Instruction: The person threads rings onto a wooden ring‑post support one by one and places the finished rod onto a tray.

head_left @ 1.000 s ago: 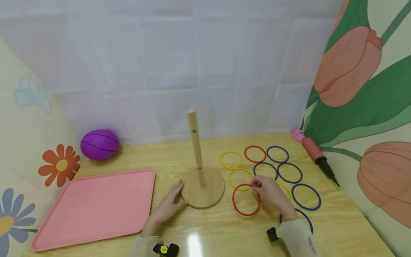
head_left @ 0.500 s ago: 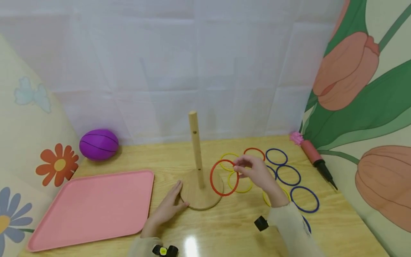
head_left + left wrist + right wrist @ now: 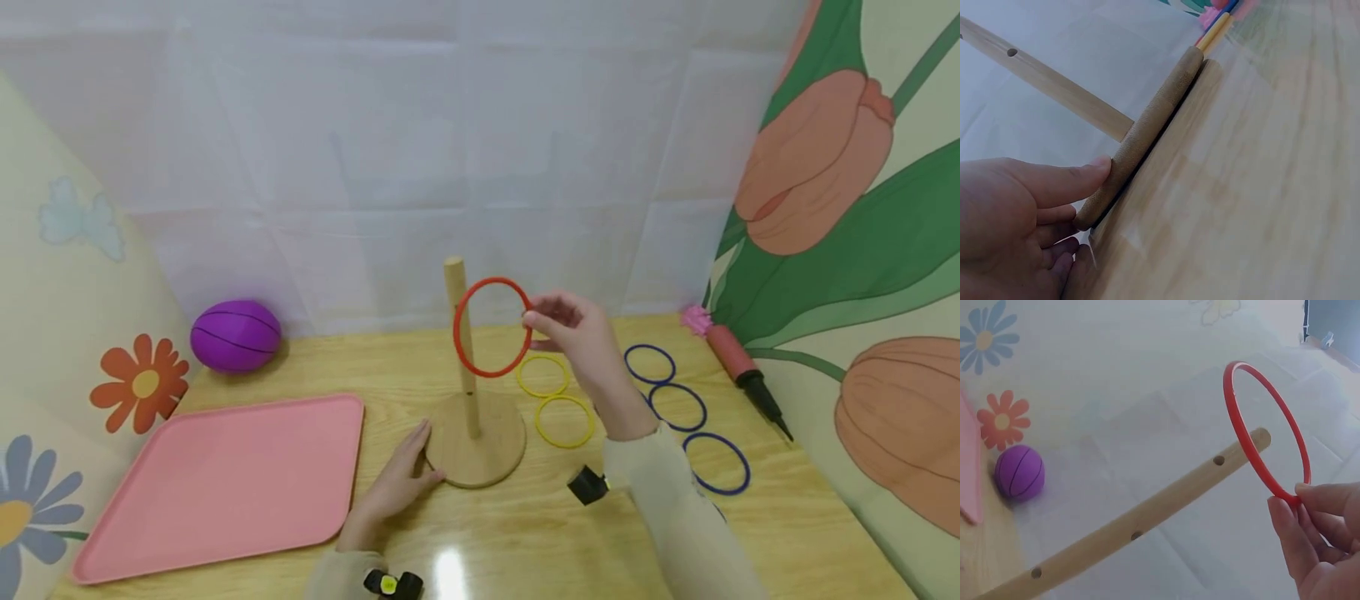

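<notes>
A wooden stand with a round base and an upright post stands mid-table. My left hand holds the left side of its base, thumb on the rim in the left wrist view. Between thumb and fingertips my right hand pinches a thin red ring, raised and tilted upright. In the head view the ring overlaps the upper post; in the right wrist view the post's tip shows through it. Two yellow rings and several blue rings lie on the table to the right, partly covered by my right arm.
A pink tray lies on the left, with a purple ball behind it. A red hand pump lies along the right edge. White cloth hangs behind the table, and flowered panels flank it.
My right hand has lifted the red ring from above the table on the right, up and left to the upper post. The left hand has stayed at the base.
</notes>
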A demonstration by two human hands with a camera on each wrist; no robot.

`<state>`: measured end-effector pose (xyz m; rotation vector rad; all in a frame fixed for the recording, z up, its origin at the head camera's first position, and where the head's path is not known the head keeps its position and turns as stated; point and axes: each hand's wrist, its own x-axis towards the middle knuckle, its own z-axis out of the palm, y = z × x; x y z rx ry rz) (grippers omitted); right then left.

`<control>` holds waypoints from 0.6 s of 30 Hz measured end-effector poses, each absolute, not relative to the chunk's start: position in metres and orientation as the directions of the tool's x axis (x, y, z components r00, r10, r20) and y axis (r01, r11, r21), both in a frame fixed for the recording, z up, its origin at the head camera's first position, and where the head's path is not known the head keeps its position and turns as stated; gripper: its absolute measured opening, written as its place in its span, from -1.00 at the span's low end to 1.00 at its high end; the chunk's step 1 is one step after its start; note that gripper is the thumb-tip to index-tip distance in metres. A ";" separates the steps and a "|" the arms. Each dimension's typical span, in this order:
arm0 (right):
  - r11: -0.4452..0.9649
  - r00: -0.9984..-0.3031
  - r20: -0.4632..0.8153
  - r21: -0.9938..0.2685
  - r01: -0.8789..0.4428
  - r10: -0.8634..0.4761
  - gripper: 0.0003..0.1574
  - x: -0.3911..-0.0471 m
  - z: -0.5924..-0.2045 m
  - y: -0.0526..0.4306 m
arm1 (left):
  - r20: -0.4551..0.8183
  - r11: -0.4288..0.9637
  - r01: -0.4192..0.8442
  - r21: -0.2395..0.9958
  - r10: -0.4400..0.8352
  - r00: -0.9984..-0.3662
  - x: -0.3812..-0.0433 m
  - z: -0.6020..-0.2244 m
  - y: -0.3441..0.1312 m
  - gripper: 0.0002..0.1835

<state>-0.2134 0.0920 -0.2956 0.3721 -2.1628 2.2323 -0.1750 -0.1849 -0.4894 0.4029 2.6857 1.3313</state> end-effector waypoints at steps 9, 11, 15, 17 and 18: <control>-0.238 -0.973 0.218 -0.952 -0.195 -0.073 -0.75 -0.218 -0.274 0.066 | 0.016 0.579 0.196 0.791 0.300 -0.954 -0.175 -0.487 -0.183 -0.13; -0.274 -0.973 0.222 -0.941 -0.198 -0.062 -0.80 -0.220 -0.275 0.062 | 0.021 0.577 0.202 0.792 0.304 -0.953 -0.175 -0.487 -0.182 -0.13; -0.294 -0.980 0.192 -0.941 -0.169 -0.049 -0.82 -0.223 -0.284 0.059 | 0.040 0.563 0.213 0.798 0.302 -0.952 -0.174 -0.486 -0.181 -0.14; -0.271 -0.986 0.158 -0.953 -0.139 -0.052 -0.79 -0.223 -0.291 0.060 | 0.052 0.551 0.215 0.806 0.295 -0.954 -0.173 -0.487 -0.180 -0.14; -0.256 -0.989 0.139 -0.959 -0.121 -0.056 -0.77 -0.224 -0.296 0.061 | 0.056 0.545 0.213 0.811 0.291 -0.955 -0.172 -0.487 -0.180 -0.14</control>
